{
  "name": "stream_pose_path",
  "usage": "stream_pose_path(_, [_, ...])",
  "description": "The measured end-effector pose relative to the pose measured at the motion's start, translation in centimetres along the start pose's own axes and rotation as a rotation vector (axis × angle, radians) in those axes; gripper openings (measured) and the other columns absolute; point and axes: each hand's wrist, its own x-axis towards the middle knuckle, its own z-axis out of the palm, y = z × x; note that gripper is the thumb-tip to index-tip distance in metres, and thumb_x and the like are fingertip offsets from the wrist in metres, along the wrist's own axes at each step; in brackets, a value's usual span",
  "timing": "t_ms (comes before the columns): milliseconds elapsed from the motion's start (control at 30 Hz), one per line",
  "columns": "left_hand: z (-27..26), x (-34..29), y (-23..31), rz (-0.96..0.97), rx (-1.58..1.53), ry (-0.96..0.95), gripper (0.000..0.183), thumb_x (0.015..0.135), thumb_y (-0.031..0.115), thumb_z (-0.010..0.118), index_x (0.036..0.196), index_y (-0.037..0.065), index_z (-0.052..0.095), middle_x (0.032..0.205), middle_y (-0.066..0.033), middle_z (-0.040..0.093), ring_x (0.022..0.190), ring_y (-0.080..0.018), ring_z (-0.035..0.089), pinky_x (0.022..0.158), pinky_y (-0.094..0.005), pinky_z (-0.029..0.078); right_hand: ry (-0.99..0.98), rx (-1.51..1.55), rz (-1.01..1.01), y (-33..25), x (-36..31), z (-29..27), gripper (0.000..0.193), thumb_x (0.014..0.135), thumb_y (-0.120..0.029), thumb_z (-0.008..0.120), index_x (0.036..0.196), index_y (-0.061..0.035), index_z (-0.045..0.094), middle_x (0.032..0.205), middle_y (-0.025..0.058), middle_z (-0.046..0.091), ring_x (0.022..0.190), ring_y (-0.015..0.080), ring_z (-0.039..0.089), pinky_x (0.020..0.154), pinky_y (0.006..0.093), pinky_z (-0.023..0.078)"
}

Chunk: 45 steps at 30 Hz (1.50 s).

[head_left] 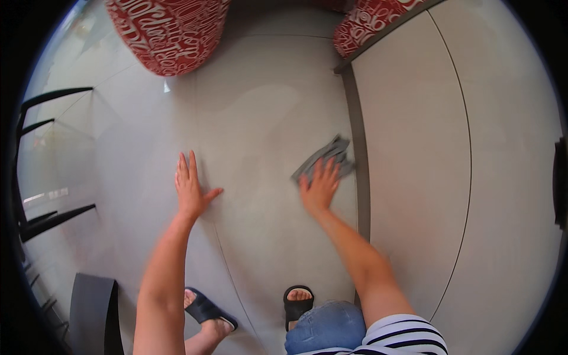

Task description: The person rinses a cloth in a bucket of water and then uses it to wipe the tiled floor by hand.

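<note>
A crumpled grey cloth point(337, 149) lies on the pale tiled floor point(260, 130), close to the dark skirting strip at the right. My right hand point(320, 186) rests on its near part, fingers spread and pressing it flat against the floor. To the left, my left hand point(192, 186) is held out with its fingers extended and thumb apart, holding nothing. Whether its palm touches the floor I cannot tell. Both forearms reach forward from the lower edge.
A dark skirting strip point(359, 160) runs along the pale panelled wall point(408, 148) at the right. Red patterned bags or cushions point(171, 35) sit at the far side. Black furniture legs point(59, 220) and a dark chair-like panel point(92, 313) stand at left. My feet wear black sandals point(210, 309).
</note>
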Motion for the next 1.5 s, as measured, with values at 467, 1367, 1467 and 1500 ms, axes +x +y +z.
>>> stream_pose_path(467, [-9.3, -27.3, -6.9, -0.435, 0.038, 0.027, 0.105, 0.076, 0.014, 0.079, 0.159, 0.010, 0.014, 0.161, -0.0194, 0.023, 0.148, -0.0416, 0.021, 0.118, -0.0487, 0.026, -0.034, 0.191, -0.305, -8.7, 9.4, -0.2, 0.072, 0.088, -0.048, 0.062, 0.151, -0.0200, 0.040, 0.163, 0.0165, 0.020, 0.149, 0.0399, 0.018, 0.114, 0.0555, 0.025])
stream_pose_path(1367, [-2.3, -41.2, -21.8, -0.770, 0.000, 0.268, 0.088, 0.075, -0.012, 0.049, 0.156, 0.010, 0.024, 0.160, -0.0121, 0.029, 0.146, -0.0303, 0.031, 0.119, -0.0480, 0.024, -0.491, 0.424, -1.600, -37.8, -27.0, 3.1, 0.068, 0.079, -0.034, 0.066, 0.144, -0.0247, 0.048, 0.158, 0.0075, 0.036, 0.146, 0.0343, 0.030, 0.117, 0.0542, 0.024])
stream_pose_path(1467, [-3.7, -42.4, -22.9, -0.729, -0.107, 0.302, 0.087, 0.075, -0.013, 0.048, 0.156, 0.009, 0.025, 0.158, -0.0128, 0.033, 0.144, -0.0315, 0.034, 0.118, -0.0488, 0.026, -0.805, 0.355, -2.031, -34.6, -27.5, 3.3, 0.069, 0.080, -0.034, 0.066, 0.145, -0.0281, 0.047, 0.158, 0.0029, 0.036, 0.145, 0.0274, 0.033, 0.119, 0.0510, 0.023])
stream_pose_path(1500, [-3.5, -44.6, -24.3, -0.780, -0.065, 0.326, 0.085, 0.080, -0.003, 0.056, 0.157, 0.006, 0.020, 0.161, -0.0152, 0.025, 0.146, -0.0329, 0.030, 0.119, -0.0487, 0.024, -0.902, 0.350, -2.175, -34.3, -26.8, 3.2, 0.069, 0.080, -0.033, 0.066, 0.146, -0.0290, 0.046, 0.158, 0.0016, 0.036, 0.145, 0.0256, 0.034, 0.119, 0.0502, 0.023])
